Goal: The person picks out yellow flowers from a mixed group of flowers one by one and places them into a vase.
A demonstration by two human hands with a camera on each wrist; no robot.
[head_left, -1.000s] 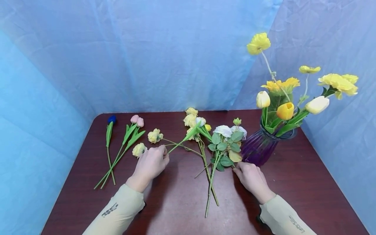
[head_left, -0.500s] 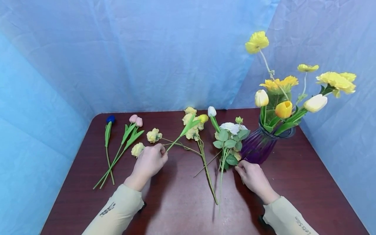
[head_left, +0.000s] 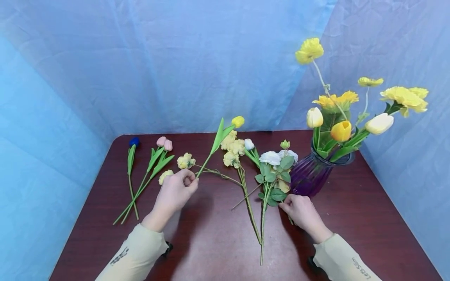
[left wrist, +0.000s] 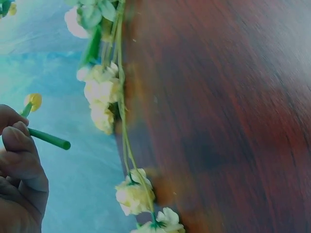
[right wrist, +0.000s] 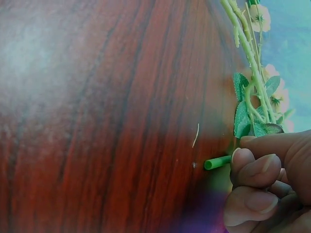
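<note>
My left hand (head_left: pixel 190 181) pinches the lower stem of a yellow tulip (head_left: pixel 238 121), which stands tilted up and to the right above the table. In the left wrist view my fingers (left wrist: pixel 19 160) curl round that green stem (left wrist: pixel 48 139). My right hand (head_left: pixel 286 206), just in front of the purple vase (head_left: pixel 309 175), grips the stem end of a white tulip (head_left: pixel 249 144). That cut end (right wrist: pixel 217 162) sticks out past my fingers (right wrist: pixel 257 172) in the right wrist view. Between my hands lie a white rose spray (head_left: pixel 270 158) and a pale yellow spray (head_left: pixel 232 150).
The vase holds yellow blooms and several tulips (head_left: pixel 341 130) at the right. Two pink tulips (head_left: pixel 164 143) and a blue one (head_left: pixel 133 141) lie at the far left of the dark wooden table (head_left: pixel 211 242). Blue cloth walls close in the back and both sides.
My left hand has raised the yellow tulip off the table, its bud now high. The white tulip in my right hand rose, then dipped leftward. The rose spray has shifted slightly.
</note>
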